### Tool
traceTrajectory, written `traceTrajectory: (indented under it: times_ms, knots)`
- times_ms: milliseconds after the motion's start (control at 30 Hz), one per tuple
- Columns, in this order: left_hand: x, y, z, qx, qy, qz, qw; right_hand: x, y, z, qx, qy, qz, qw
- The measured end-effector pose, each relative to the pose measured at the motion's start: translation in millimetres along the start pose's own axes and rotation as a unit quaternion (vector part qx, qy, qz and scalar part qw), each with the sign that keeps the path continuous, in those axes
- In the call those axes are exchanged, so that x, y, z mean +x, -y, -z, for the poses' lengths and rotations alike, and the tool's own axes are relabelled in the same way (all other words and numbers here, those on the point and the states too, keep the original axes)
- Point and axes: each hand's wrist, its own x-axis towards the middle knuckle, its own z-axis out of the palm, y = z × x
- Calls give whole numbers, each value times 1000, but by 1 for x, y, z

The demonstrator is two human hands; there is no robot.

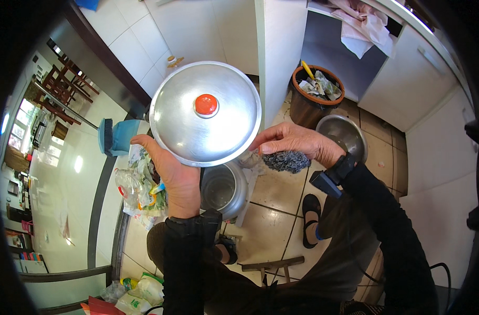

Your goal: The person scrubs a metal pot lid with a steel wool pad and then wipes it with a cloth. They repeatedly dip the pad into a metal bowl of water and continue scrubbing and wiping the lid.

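Observation:
A round, shiny metal pot lid (176,114) with a red knob (206,104) is held up before me, its top face towards the camera. My left hand (178,173) grips its lower left rim, thumb outside and the other fingers hidden beneath. At the lid's lower right edge is my right hand (292,141), its fingertips close against the rim. A dark grey scouring pad of metal wool (287,162) sits under that hand's fingers and thumb. Below the lid stands a metal pot (239,189) without cover, partly hidden by the lid and my left wrist.
A brown bin (308,114) with an orange rim holds waste beside an opened cabinet. Near it on the tiles rests a metal basin (359,138). Plastic bottles and packaging (131,185) lie left of the pot. A blue dustpan (125,138) stands by the doorway; a wooden stool (273,264) is beneath me.

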Motion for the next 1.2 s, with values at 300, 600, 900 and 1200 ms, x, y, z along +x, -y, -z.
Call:
traceTrajectory:
  times_ms: [300, 600, 900, 1200]
  knots:
    - [2, 3, 2, 7, 5, 3, 1000, 19, -11, -39, 229, -3, 2, 973]
    - [-4, 8, -1, 86, -26, -9, 996, 12, -10, -22, 239, -47, 31, 969]
    - [-7, 17, -4, 147, 16, -27, 989, -2, -7, 1, 239, -42, 29, 970]
    - [-11, 15, 5, 164, 223, 105, 955, -19, 8, 48, 152, -54, 58, 985]
